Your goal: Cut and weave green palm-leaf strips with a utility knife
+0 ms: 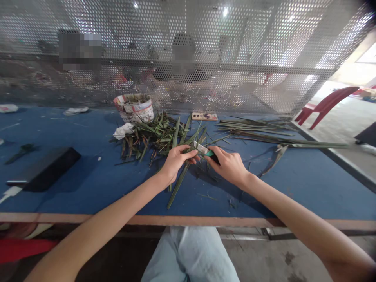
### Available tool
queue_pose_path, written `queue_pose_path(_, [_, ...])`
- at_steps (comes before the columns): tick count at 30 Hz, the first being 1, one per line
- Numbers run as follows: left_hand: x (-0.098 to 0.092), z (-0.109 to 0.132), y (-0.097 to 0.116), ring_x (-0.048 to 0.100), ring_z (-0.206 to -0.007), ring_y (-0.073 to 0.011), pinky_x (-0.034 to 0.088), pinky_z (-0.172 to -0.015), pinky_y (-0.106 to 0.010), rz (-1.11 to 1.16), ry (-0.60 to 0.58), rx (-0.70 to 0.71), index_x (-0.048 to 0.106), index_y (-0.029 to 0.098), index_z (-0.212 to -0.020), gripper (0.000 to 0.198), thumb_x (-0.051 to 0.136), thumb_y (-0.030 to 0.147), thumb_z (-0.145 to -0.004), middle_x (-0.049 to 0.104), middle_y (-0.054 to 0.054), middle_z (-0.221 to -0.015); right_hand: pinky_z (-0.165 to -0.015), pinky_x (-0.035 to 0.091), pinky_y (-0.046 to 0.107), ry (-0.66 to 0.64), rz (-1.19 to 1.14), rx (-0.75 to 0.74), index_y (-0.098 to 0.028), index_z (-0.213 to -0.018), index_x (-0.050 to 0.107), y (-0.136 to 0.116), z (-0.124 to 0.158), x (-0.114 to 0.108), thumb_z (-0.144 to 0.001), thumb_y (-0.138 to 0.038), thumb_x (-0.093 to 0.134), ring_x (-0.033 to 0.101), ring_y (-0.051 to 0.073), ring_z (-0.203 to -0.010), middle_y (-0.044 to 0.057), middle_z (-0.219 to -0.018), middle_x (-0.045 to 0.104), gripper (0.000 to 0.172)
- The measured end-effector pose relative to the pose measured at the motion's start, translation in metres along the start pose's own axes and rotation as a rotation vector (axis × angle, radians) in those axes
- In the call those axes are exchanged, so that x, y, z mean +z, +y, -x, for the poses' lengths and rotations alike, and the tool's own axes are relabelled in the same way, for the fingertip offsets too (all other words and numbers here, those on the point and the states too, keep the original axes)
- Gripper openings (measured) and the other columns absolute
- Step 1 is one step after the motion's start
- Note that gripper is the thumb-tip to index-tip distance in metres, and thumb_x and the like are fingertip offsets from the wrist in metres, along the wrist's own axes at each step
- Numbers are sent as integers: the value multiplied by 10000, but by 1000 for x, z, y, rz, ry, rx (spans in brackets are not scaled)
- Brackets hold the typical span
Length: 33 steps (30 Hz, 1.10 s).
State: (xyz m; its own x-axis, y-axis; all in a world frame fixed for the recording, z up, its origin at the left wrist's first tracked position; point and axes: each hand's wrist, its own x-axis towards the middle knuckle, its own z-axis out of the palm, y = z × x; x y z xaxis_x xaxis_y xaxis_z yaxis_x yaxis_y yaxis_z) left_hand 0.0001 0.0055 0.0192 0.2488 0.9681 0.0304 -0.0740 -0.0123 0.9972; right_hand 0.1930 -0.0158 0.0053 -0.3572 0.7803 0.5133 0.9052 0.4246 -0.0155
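The **left hand** [176,162] and **right hand** [227,166] are close together above the middle of the table, just apart from each other. The left fingers [188,153] pinch a long, narrow **palm leaf** [179,184], whose lower end slants down across the blue top. The right hand is clamped around a **utility knife** [209,153] with a green and black body, its pale blade end pointing toward the left fingertips and lying against the leaf.

Just beyond the hands lies a **heap of palm leaves** [157,137], cut stems and green blades tangled together. Behind it stands a round **paper tub** [134,111], its wall made of printed paper, tilted slightly and holding **green leaf scraps** [133,100]; a few thin stalks poke out over the rim. A **crumpled white paper** [123,130] lies against the heap's left side.

To the right, **long leaf ribs** [255,127] lie in a loose row on the **table** [293,188], with a beige **power strip** [204,116] near the far edge. A **black block** [44,169] rests at the left. A **perforated metal screen** [235,39] rises behind the table, and a **red plastic chair** [326,103] stands off to the right.
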Motion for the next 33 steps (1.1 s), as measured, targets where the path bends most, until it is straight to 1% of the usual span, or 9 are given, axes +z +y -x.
queue_pose_path(5, [5,1,-5,601,-578,-126,487,-620,-270,1,-30,23,665,152,-759,196,728,330,-707,688,-30,-679,-498,284,245,11,-9,29,-152,-1138,552,-5,-2,-1,-968,-437,338,668,196,-744,111,-1016,707,394])
queue_pose_path(9, [12,3,-9,603,-556,-132,486,-597,-274,-27,-98,30,626,147,-716,218,738,334,-694,689,-42,-657,-497,277,250,48,-21,113,-151,-1092,551,9,-9,-2,-966,-426,342,663,200,-704,96,-937,716,368])
queue_pose_path(15, [6,1,-6,609,-577,-131,503,-629,-291,-20,-19,36,635,141,-759,216,718,337,-723,697,-55,-699,-513,301,248,43,-65,180,-169,-1101,544,29,-13,3,-961,-435,350,652,203,-671,95,-891,709,358])
queue_pose_path(19, [4,0,-4,603,-570,-126,505,-615,-287,5,-14,20,638,133,-769,234,728,342,-714,697,-57,-721,-483,330,238,-49,-445,284,-177,-1084,549,26,-14,5,-925,-472,413,594,171,-544,28,-685,640,362])
queue_pose_path(22, [4,0,-4,621,-593,-134,511,-633,-289,0,-49,-27,638,130,-801,265,746,349,-697,705,-63,-739,-400,303,218,-183,-872,370,-177,-1049,570,25,-16,5,-849,-546,514,428,105,-365,-64,-492,460,424])
queue_pose_path(24, [5,1,-4,635,-601,-145,513,-632,-292,-11,-62,-49,633,130,-815,290,759,356,-683,708,-65,-737,-367,279,209,-251,-1121,405,-166,-993,589,24,-17,5,-811,-562,563,354,75,-333,-83,-469,394,436])
queue_pose_path(27, [5,1,-5,642,-598,-151,513,-633,-296,-36,-101,-45,638,132,-799,296,744,390,-699,709,-67,-738,-343,265,206,-286,-1436,510,-175,-916,578,22,-17,4,-801,-600,555,318,51,-339,-71,-530,402,441])
queue_pose_path(30, [5,0,-6,659,-636,-167,513,-672,-310,-47,-121,-54,655,143,-791,293,718,420,-721,709,-66,-736,-317,231,207,-343,-1648,598,-193,-858,558,21,-17,4,-801,-637,524,260,47,-327,-82,-520,353,449])
queue_pose_path(33, [5,-1,-9,670,-719,-183,493,-723,-309,-70,-90,-43,670,159,-771,272,731,415,-703,703,-53,-737,-313,213,200,-355,-1703,595,-191,-848,562,21,-16,4,-807,-595,556,244,45,-316,-98,-476,309,406])
